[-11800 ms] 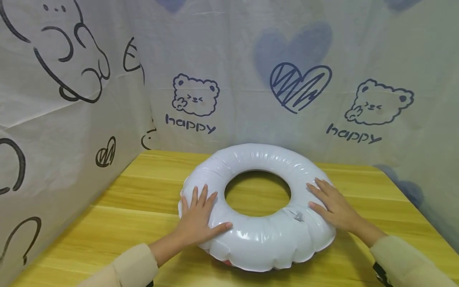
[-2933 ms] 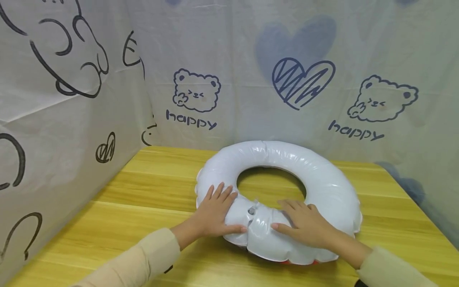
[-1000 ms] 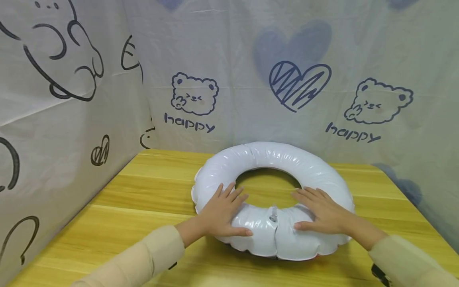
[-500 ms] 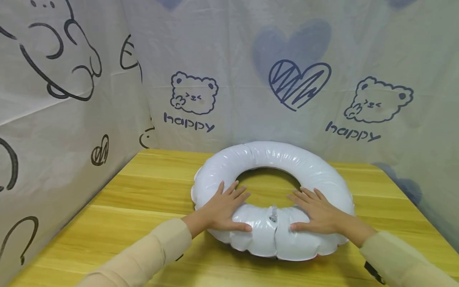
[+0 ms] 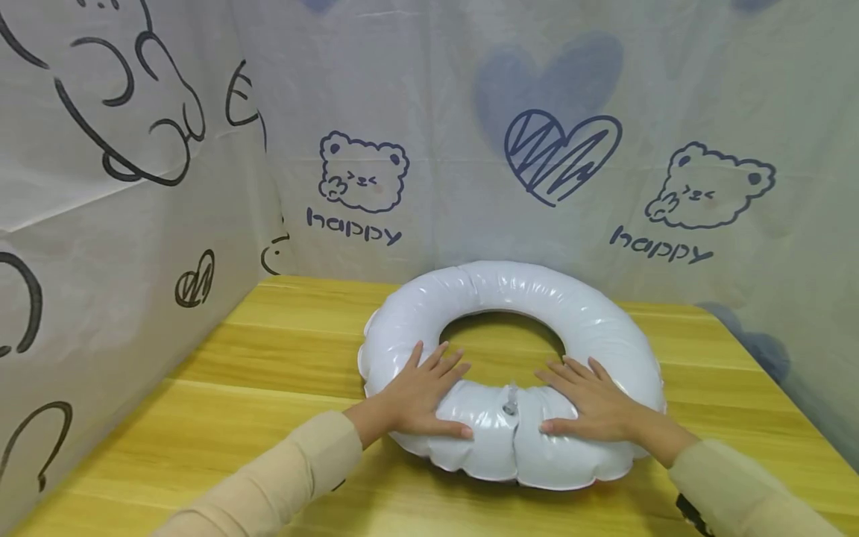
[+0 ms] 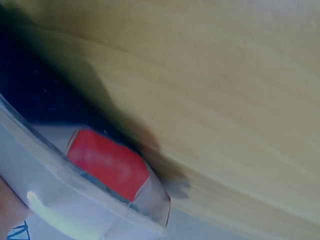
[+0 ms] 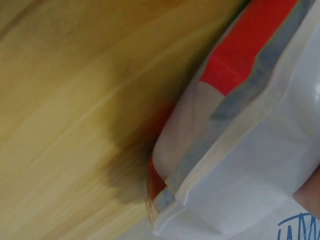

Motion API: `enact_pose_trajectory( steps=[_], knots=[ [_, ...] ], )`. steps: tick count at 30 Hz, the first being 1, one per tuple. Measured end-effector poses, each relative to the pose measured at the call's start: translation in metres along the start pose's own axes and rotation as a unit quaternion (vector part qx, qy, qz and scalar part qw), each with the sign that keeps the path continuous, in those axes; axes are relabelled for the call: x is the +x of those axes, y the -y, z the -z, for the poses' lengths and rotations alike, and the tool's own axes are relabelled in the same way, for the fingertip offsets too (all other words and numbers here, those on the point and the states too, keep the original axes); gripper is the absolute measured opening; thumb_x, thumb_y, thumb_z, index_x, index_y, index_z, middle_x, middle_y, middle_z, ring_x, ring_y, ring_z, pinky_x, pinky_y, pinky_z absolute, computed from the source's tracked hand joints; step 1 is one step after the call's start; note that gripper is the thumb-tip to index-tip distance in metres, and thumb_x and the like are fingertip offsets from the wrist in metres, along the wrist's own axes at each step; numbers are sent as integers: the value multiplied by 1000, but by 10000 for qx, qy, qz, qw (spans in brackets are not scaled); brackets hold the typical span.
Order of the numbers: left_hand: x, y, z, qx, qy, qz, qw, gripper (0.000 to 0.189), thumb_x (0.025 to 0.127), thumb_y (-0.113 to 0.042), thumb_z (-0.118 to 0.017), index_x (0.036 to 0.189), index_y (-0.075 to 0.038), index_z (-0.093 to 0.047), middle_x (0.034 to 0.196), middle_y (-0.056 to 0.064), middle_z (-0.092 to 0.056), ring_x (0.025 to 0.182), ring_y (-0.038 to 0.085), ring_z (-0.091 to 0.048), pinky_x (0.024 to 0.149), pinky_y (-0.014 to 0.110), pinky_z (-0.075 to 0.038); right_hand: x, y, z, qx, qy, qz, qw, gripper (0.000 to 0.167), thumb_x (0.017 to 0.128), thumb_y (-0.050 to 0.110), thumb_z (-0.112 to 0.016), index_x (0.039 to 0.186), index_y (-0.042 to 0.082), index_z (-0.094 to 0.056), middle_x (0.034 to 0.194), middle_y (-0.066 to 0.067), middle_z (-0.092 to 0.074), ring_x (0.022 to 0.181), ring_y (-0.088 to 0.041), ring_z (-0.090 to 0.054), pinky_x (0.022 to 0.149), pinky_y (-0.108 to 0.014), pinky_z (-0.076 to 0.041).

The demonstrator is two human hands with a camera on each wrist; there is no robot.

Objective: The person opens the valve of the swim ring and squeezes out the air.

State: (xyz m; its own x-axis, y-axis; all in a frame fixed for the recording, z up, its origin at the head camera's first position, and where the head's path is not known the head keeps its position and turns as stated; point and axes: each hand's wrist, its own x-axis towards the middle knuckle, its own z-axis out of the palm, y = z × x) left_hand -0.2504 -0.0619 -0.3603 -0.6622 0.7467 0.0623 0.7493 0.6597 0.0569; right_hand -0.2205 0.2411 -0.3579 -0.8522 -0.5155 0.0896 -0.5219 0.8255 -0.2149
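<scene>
A white inflatable swim ring (image 5: 537,287) lies on the wooden table in the head view. Its clear valve (image 5: 511,408) shows on the near side, beside a seam crease. My left hand (image 5: 423,395) rests on the near left of the ring with fingers spread and straight. On the near right, my right hand (image 5: 593,406) lies on the ring the same way, thumb toward the valve. Both wrist views show the ring's underside, with a red patch (image 6: 110,162) in the left one and a red band (image 7: 245,45) in the right one.
The yellow wood-grain table (image 5: 235,358) reaches back to a pale cloth (image 5: 456,201) printed with bears and hearts. Another printed cloth (image 5: 134,246) hangs along the left side. The ring's far edge lies close to the back cloth.
Over the longer span the ring has turned, bringing its valve from near right to near centre. Since a second ago the right hand has shifted slightly left; the ring has hardly moved.
</scene>
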Motion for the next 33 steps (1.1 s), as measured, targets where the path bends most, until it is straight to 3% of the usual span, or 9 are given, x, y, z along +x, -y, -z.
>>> enact_pose_trajectory(
  steps=[9, 16, 27, 33],
  knots=[
    [0, 1, -8, -64, -68, -30, 10000, 92, 80, -72, -42, 147, -11, -26, 155, 12, -18, 145, 31, -8, 113, 58, -2, -2, -2, -4, -43, -106, 21, 9999, 77, 78, 58, -59, 135, 8, -46, 140, -21, -44, 130, -46, -35, 105, -66, -14],
    [-1, 0, -10, -165, 69, -1, 9998, 92, 81, -73, -41, 148, -11, -24, 156, 11, -15, 145, 28, -5, 113, 56, 2, -4, -4, -6, 23, -51, -43, 10000, 76, 79, 57, -59, 135, 8, -46, 139, -20, -45, 131, -46, -34, 106, -65, -12],
    [-3, 1, -14, -264, 61, -14, 9996, 109, 73, -88, -12, 148, -10, -22, 156, 13, -15, 145, 30, -6, 113, 57, 2, -5, -2, -7, 133, 107, -54, 9998, 76, 80, 57, -58, 136, 7, -45, 140, -19, -45, 133, -45, -31, 108, -64, -8],
    [-4, 1, -12, -240, 38, -12, 9997, 112, 71, -89, -7, 148, -9, -23, 155, 13, -16, 145, 30, -7, 113, 57, 2, -4, -2, -7, 171, 153, -83, 9997, 77, 81, 57, -58, 137, 7, -44, 141, -19, -44, 135, -43, -30, 108, -63, -6]
  ],
)
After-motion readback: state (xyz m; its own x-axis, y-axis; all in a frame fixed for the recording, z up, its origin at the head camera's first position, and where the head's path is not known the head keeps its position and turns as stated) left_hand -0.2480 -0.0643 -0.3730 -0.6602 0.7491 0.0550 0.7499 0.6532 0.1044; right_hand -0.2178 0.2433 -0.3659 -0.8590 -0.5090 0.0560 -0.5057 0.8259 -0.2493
